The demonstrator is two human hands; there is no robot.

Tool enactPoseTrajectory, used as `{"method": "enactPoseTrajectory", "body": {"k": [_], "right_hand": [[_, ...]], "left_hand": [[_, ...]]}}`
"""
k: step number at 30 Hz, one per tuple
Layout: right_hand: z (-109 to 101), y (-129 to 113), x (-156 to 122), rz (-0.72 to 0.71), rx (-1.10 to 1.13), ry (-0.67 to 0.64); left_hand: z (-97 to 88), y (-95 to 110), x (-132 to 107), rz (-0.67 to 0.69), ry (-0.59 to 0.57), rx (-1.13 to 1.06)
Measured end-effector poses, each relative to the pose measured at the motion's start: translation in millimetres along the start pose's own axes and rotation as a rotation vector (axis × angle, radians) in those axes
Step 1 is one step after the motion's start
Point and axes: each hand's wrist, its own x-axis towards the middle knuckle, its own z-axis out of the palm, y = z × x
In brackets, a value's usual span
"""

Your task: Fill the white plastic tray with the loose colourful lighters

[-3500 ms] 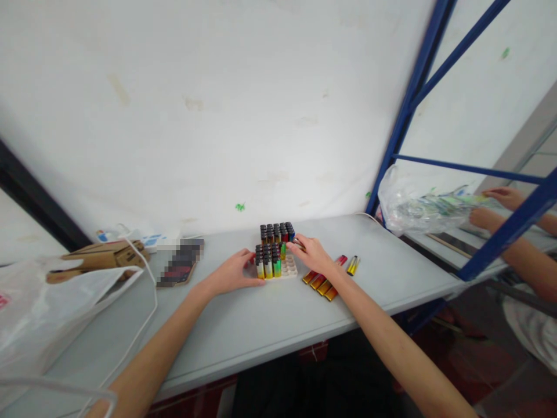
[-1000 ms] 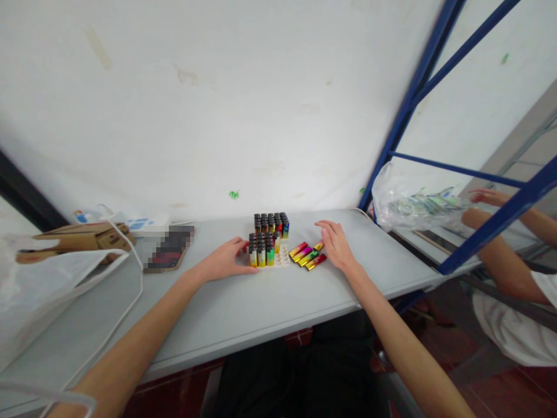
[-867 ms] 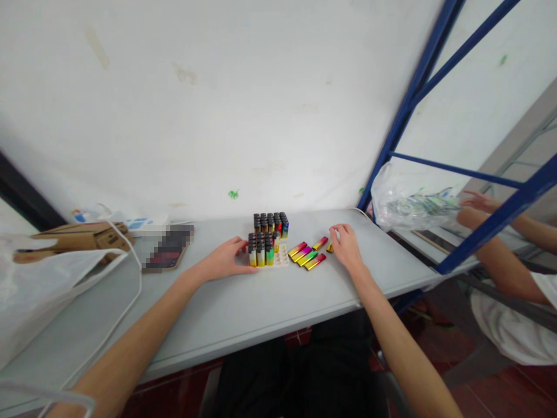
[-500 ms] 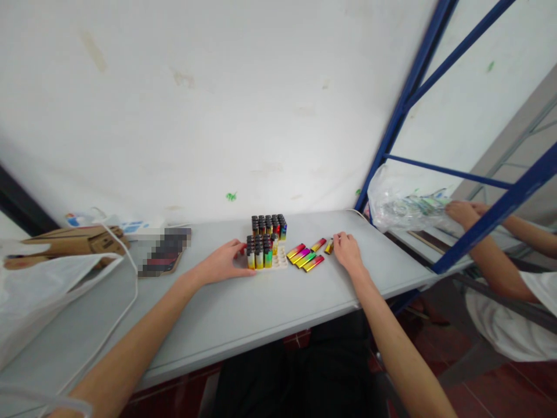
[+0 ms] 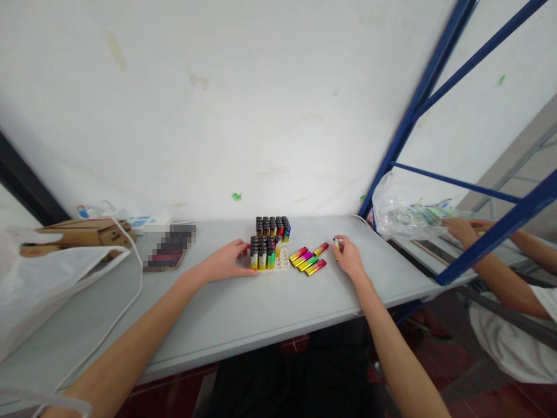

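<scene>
head view: five lighters lie flat on one grey table. the right hand pinches one more lighter between thumb and fingers, just beside them. the left hand curves around the left side of one white tray; whether it grips, i cannot tell. the tray's front block of upright lighters partly hides a rear block, both too crowded to count. around: one phone, one cardboard box, one blue frame crossing before a co-worker's arms.
</scene>
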Motion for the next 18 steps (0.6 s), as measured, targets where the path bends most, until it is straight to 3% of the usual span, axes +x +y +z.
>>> {"method": "enactPoseTrajectory", "body": {"k": [5,8,12,15,18], "right_hand": [[-5,-32,-1,0.043,0.652,-0.001],[-4,-58,1,0.133,0.924,-0.174],[2,-94,15,0.157,1.034,-0.365],[13,-117,29,0.17,0.968,-0.558],[30,-132,37,0.053,0.817,-0.563]], "left_hand": [[1.0,-1,0,0.014,-0.019,0.019],[0.8,0,0,0.007,-0.025,0.026],[-1.0,4,-1,-0.009,-0.03,0.027],[-1.3,5,-1,-0.006,-0.029,0.019],[0.2,2,-1,0.002,-0.021,0.01]]}}
